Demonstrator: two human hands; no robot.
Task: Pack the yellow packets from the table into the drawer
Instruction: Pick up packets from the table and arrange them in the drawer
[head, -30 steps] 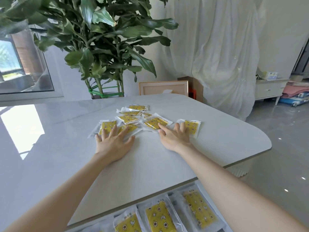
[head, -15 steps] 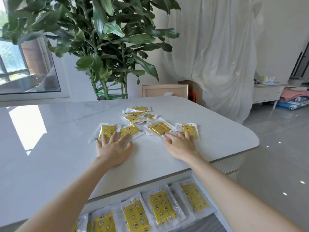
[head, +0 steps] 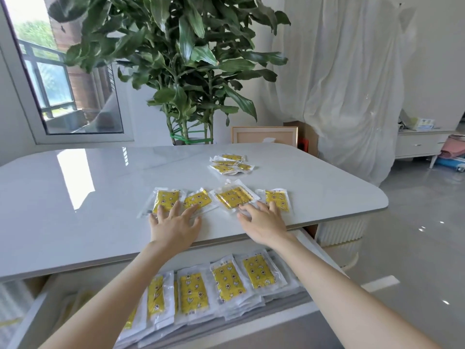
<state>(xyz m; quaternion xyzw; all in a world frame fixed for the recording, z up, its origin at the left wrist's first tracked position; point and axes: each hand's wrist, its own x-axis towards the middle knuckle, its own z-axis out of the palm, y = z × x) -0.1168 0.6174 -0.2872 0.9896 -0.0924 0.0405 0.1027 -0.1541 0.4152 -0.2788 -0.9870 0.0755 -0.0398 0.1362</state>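
Several yellow packets in clear wrap lie in a row near the front edge of the white table (head: 75,197). My left hand (head: 173,226) lies flat, its fingers pressing on the leftmost packet (head: 166,201) and the one beside it (head: 197,200). Spread flat too, my right hand (head: 264,222) touches a tilted packet (head: 232,197) and the rightmost packet (head: 276,199). A small pile of packets (head: 230,164) sits farther back on the table. Below the table edge the open drawer (head: 35,313) holds rows of stacked yellow packets (head: 226,280).
A large potted plant (head: 186,71) stands behind the table, with a framed board (head: 264,134) leaning beside it. White drapes (head: 352,84) hang at the right. A low white cabinet (head: 422,144) stands far right on the glossy grey floor.
Both hands have dragged the row of packets toward the table's front edge, apart from the small pile left behind. The view has tilted down, and more of the open drawer shows.
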